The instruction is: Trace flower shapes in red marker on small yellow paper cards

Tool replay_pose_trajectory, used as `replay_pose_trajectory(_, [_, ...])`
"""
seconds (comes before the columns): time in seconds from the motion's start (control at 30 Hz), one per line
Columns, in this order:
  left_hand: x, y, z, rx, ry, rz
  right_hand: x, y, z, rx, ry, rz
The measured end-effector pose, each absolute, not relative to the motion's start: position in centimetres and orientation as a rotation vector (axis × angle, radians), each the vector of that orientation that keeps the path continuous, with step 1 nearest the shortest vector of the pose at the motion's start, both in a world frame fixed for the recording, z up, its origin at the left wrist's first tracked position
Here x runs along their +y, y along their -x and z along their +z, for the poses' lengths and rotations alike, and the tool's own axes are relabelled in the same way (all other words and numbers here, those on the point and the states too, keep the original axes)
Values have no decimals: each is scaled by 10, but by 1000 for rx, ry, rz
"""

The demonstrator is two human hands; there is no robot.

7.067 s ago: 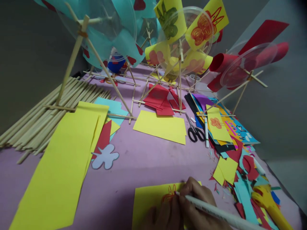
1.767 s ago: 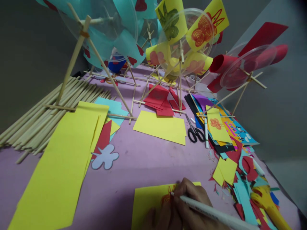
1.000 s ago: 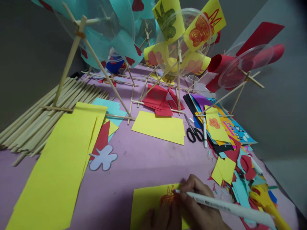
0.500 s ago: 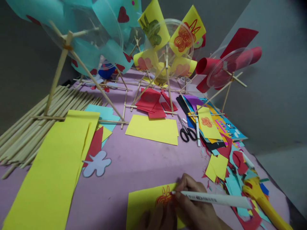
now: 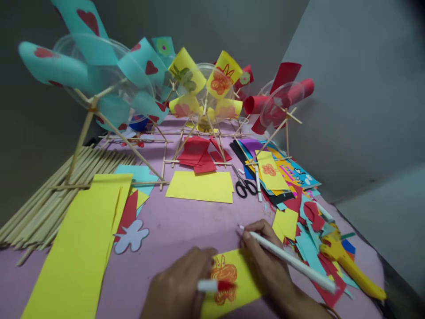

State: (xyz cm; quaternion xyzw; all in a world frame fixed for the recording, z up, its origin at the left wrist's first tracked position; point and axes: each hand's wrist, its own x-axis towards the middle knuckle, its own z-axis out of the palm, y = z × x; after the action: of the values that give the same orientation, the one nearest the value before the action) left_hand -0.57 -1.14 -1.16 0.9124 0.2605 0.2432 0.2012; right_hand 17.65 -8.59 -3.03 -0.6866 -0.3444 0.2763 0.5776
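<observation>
My right hand [image 5: 267,259] grips a white marker pen [image 5: 285,257] whose tip points up and left, lifted off the paper. My left hand [image 5: 177,283] is closed, with a red-and-white marker cap [image 5: 208,285] sticking out to the right from its fingers. Below and between both hands lies a piece of yellow paper [image 5: 247,270]. It bears an orange-red butterfly drawing [image 5: 229,271], partly covered by the cap. Both hands are by the paper's edges. A pale lilac butterfly cutout [image 5: 132,237] lies to the left.
Long yellow strips [image 5: 76,248] and a pile of wooden sticks [image 5: 56,199] lie left. Paper windmills on stick frames stand behind, including a yellow one [image 5: 189,77]. Scissors [image 5: 245,187] lie beyond my right hand. Paper scraps [image 5: 308,243] and a yellow glue gun [image 5: 355,270] are right.
The pen has come up off the drawing, and my right hand has moved upward. My left hand has shifted left, bringing the cap into view. The camera view has tilted up a little.
</observation>
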Motion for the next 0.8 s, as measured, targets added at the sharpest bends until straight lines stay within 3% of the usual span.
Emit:
replay_pose_trajectory(0.17, [21,8,12,1039,-2411,387,-78,-184,-30,-819,1477,616])
replay_pose_trajectory(0.4, [15,14,17,1019,-2434,124,-87,-204,-14,-1306,1827,355])
replay_pose_trajectory(0.67, [-15,32,0,1309,-2476,-180,-111,-211,1,-1598,2117,409])
replay_pose_trajectory(0.8, [-13,34,-3,1301,-2416,-96,-112,-212,-3,-1499,1943,553])
